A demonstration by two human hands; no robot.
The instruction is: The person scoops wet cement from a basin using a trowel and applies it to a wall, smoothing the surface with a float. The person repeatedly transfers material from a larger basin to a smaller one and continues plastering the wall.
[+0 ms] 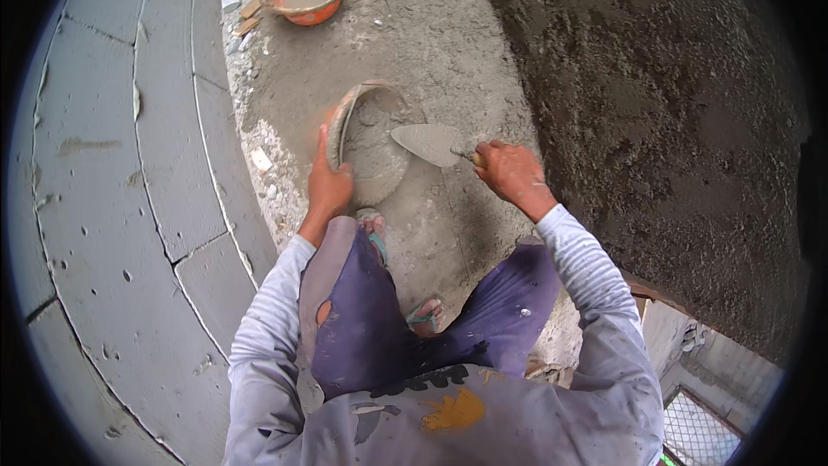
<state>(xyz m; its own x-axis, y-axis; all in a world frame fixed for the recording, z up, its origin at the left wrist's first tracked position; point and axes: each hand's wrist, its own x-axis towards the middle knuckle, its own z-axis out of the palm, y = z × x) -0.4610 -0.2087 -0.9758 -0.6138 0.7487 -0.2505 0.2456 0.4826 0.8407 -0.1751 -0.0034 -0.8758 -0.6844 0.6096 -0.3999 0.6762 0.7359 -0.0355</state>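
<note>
My left hand (328, 179) grips the left rim of an orange basin (347, 108), its index finger stretched up along the outside. The basin is tilted, its opening turned to the right, and wet grey mortar (375, 142) coats its inside. In my right hand (516, 174) is a pointing trowel (429, 143), fingers wrapped round its short handle. The trowel's blade is smeared with grey and points left, its tip at the basin's opening.
A second orange basin (335, 10) with cloudy water stands at the far end of the concrete strip. A grey block wall (172, 164) runs along the left, with rubble (263, 160) at its foot. Dark, rough wet mortar (664, 121) covers the right side. My sandalled feet are below the basin.
</note>
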